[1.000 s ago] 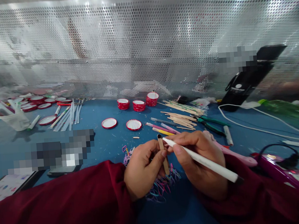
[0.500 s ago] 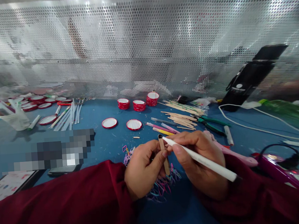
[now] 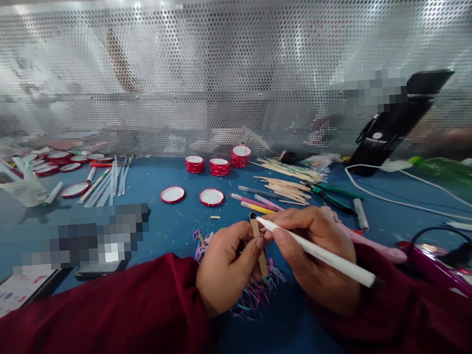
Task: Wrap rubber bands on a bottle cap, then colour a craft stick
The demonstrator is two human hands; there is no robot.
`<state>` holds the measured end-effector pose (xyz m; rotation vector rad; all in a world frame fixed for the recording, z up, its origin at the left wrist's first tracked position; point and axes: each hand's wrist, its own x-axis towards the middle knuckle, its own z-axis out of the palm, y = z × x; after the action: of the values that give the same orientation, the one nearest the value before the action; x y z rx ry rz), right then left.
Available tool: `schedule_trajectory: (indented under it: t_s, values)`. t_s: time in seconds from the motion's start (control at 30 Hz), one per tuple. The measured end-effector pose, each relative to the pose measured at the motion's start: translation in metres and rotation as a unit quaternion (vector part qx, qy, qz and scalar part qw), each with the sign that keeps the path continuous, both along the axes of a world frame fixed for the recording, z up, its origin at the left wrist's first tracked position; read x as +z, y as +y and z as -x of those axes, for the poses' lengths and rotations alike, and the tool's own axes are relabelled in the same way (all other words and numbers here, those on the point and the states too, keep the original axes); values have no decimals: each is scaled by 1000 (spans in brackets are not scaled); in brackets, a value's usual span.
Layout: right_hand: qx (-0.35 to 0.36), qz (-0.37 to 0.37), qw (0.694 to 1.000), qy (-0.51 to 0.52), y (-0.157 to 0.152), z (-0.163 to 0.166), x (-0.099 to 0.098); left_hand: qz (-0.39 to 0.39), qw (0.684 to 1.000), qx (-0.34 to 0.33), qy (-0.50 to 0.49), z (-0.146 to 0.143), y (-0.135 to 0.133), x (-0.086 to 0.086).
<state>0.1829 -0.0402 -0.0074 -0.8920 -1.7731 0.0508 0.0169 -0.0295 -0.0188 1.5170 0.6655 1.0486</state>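
Note:
Between its thumb and fingers, my left hand (image 3: 231,269) pinches a flat wooden craft stick (image 3: 262,265), held nearly upright. The stick's top end is coloured black. My right hand (image 3: 322,257) grips a white marker pen (image 3: 322,253) like a pencil, and its tip meets or almost meets the blackened end. Beneath the hands lies a tangle of pink, purple and blue elastic loops (image 3: 254,297), partly hidden by my left hand.
Red-rimmed lids (image 3: 172,194) and stacked red lids (image 3: 219,167) stand beyond the hands. Wooden sticks (image 3: 287,188), green-handled pliers (image 3: 336,197) and a pink glue gun (image 3: 380,248) lie to the right. Glue sticks (image 3: 103,186), a white cup (image 3: 27,190) and phones (image 3: 23,286) are left.

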Motion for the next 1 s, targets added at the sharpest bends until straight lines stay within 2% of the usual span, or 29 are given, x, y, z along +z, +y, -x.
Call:
schedule_trajectory:
  t_s: [0.63, 0.8, 1.0]
  values:
    - [19, 7, 1000, 15, 0, -2, -3, -12, 1000, 1, 8, 1, 0, -2]
    - [42, 29, 998, 32, 2, -3, -7, -14, 1000, -5, 4, 0, 0, -1]
    - [-2, 6, 1000, 7, 0, -1, -2, -9, 1000, -6, 9, 1, -1, 0]
